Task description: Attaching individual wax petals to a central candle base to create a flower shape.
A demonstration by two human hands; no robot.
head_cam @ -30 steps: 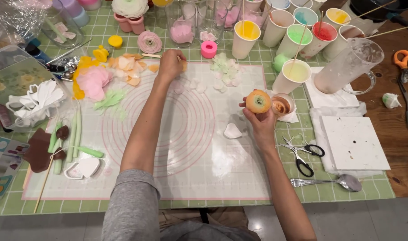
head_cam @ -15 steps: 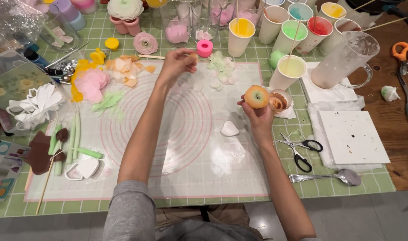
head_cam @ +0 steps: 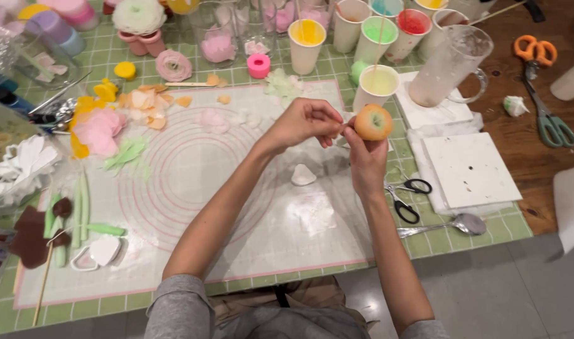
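My right hand [head_cam: 366, 157] holds a small round orange flower bud [head_cam: 373, 122] up above the translucent work mat [head_cam: 193, 188]. My left hand [head_cam: 303, 122] has its fingers pinched together against the left side of the bud, seemingly on a small petal that I cannot make out. A white heart-shaped piece [head_cam: 303, 175] lies on the mat just below both hands. Loose orange petals [head_cam: 144, 100] and pink petals [head_cam: 98, 130] lie at the mat's upper left.
Paper cups of coloured wax, one pale green [head_cam: 376, 85] with a stick, stand behind the hands. A clear jug [head_cam: 450, 59], white tile [head_cam: 470, 169], small black scissors [head_cam: 407, 194], a spoon [head_cam: 453, 225] and orange-handled scissors [head_cam: 538, 81] lie to the right. Green stems [head_cam: 80, 213] lie left.
My left hand came back from the orange petals at the mat's far edge and now meets the bud. My right hand lifted the bud slightly toward it.
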